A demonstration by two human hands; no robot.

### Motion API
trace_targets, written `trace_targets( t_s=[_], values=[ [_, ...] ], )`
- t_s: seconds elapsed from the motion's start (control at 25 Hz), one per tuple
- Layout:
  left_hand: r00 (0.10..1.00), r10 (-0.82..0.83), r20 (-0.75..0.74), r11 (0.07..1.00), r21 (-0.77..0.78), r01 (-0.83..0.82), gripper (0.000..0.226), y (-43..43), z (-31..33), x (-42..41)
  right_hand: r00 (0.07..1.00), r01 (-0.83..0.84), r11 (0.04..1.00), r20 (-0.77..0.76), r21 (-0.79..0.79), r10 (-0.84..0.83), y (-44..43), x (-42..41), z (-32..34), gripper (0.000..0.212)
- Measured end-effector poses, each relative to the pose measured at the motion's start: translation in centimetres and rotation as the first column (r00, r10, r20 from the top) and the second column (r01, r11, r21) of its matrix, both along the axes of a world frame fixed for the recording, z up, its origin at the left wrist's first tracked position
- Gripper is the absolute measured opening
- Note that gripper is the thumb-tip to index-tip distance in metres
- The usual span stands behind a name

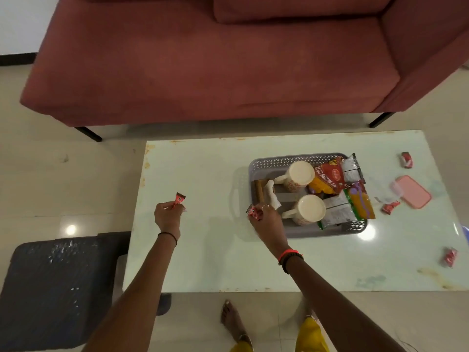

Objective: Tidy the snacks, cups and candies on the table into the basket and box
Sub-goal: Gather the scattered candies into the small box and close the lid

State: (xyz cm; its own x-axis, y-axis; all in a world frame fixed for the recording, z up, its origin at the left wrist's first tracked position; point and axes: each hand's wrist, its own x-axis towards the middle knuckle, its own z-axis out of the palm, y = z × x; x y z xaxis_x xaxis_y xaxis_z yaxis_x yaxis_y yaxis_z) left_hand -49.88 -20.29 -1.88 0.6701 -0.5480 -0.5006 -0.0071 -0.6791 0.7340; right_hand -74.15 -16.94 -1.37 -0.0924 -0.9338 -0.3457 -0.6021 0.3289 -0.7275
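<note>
A red-wrapped candy [179, 199] is pinched upright in the closed fingers of the left hand [167, 216], held above the pale glossy rectangular table [203, 262]. A second red-wrapped candy [253, 212] is gripped in the closed right hand [266, 219] at the near left corner of the grey perforated plastic basket [299, 160]. Two cream mugs [299, 175] and several snack packets [330, 177] are contained in the basket. A clear box with a pink lid [412, 191] is seen to its right, with loose red candies [406, 160] scattered around it on the table.
</note>
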Motion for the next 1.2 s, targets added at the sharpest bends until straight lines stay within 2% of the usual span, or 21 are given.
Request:
trace_targets(
  t_s=[0.08,0.16,0.28,0.44,0.52,0.64,0.72,0.84,0.92,1.08,1.16,1.2],
  values=[
    [0.992,0.015,-0.129,0.998,-0.058,-0.023,0.023,-0.9,1.7,-4.4,0.997,0.074,0.997,0.016,-0.006,-0.074,-0.5,-3.6,1.2,0.017],
    [0.976,-0.036,-0.216,0.992,-0.125,0.009,0.008,-2.0,3.3,-9.2,0.989,0.149,0.989,0.012,-0.001,-0.149,-1.1,-7.7,2.2,0.02],
    [0.948,-0.109,-0.3,0.984,-0.168,0.061,0.016,-3.5,5.5,-17.5,0.956,0.293,0.956,0.031,-0.013,-0.293,-1.6,-15.2,3.3,0.021],
    [0.897,-0.204,-0.393,0.974,-0.174,0.145,0.021,-5.0,7.4,-29.5,0.851,0.518,0.854,0.073,0.048,-0.52,-1.4,-26.0,3.7,0.012],
    [0.869,-0.317,-0.38,0.947,-0.18,0.266,0.016,-5.2,7.7,-34.5,0.798,0.586,0.804,0.095,0.105,-0.595,-1.3,-30.4,3.3,0.012],
    [0.826,-0.423,-0.373,0.906,-0.198,0.374,0.014,-5.7,7.4,-41.3,0.806,0.581,0.798,0.023,0.161,-0.591,-1.9,-35.8,1.8,0.017],
    [0.816,-0.434,-0.381,0.901,-0.186,0.392,0.01,-6.2,6.7,-44.7,0.812,0.566,0.801,0.034,0.196,-0.582,-3.0,-37.9,0.5,0.019],
    [0.824,-0.272,-0.498,0.961,-0.098,0.258,0.018,-7.1,4.7,-49.0,0.839,0.523,0.825,0.038,0.216,-0.542,-5.0,-39.6,-1.3,0.022],
    [0.813,-0.225,-0.537,0.97,-0.049,0.236,0.026,-7.6,2.9,-51.1,0.869,0.479,0.853,0.021,0.205,-0.494,-6.1,-40.2,-2.4,0.026],
    [0.823,-0.262,-0.505,0.959,-0.037,0.282,0.02,-8.6,0.3,-53.5,0.902,0.418,0.889,0.032,0.188,-0.431,-7.3,-41.3,-4.0,0.034],
    [0.849,-0.309,-0.429,0.946,-0.05,0.319,0.01,-9.0,-0.7,-54.7,0.894,0.437,0.879,0.015,0.192,-0.448,-7.2,-42.4,-4.5,0.032],
    [0.862,-0.358,-0.359,0.93,-0.05,0.365,0.015,-9.2,-0.9,-55.3,0.883,0.458,0.866,0.012,0.199,-0.47,-7.1,-43.0,-4.7,0.031]
  ],
)
